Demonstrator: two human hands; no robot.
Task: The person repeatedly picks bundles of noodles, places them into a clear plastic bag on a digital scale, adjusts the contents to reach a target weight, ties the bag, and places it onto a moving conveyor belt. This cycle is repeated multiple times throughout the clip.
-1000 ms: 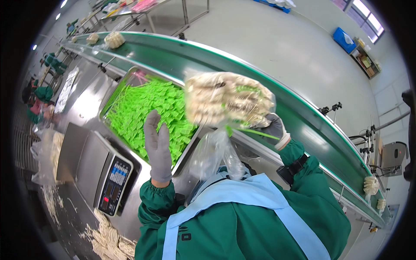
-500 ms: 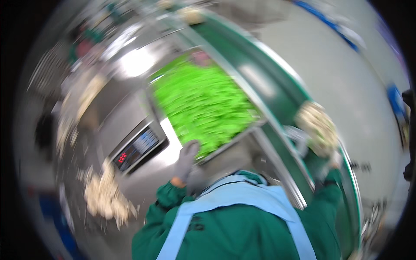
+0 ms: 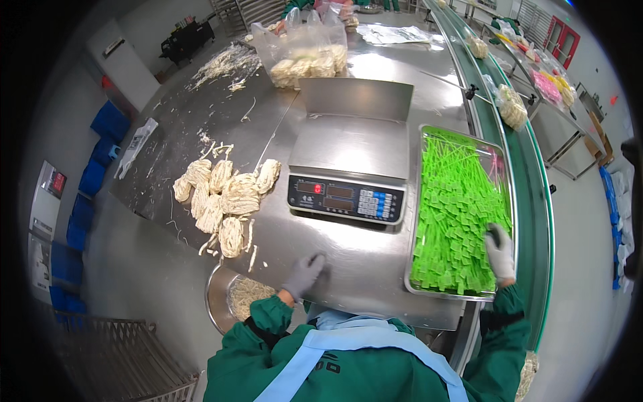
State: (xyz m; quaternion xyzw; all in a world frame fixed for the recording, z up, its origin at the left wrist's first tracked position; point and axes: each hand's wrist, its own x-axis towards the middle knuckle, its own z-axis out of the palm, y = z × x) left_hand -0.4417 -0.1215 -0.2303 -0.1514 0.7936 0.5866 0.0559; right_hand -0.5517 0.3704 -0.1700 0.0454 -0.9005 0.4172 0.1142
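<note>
The tabletop (image 3: 351, 251) is taking up the middle of the view, its far end running under things too small to make out. Along its right side the green belt (image 3: 528, 174) is curving past, its near end disappearing behind the right arm. Beyond the far end a person (image 3: 295, 7) in green is showing only in part, cut off by the upper edge. Between belt and scale the tray (image 3: 442, 293) is lying lengthwise, and left of it the scale (image 3: 349, 161) is standing with a bare pan. Behind the scale's raised back plate a clear bag (image 3: 301, 47) is holding noodle bundles, its lower right partly hidden. A pile of noodles (image 3: 228, 197) is lying left of the scale. Below the near edge a bowl (image 3: 216, 289) is showing, partly covered by the tabletop and left sleeve. The left hand (image 3: 306, 273) is resting at the near edge, its grip apart and empty. The right hand (image 3: 499, 253) is reaching into the tray's right side; its fingertips are blurring, so whether its grip is pinching anything cannot be told. The green ties (image 3: 449, 214) are filling the tray, the lower layers hidden.
</note>
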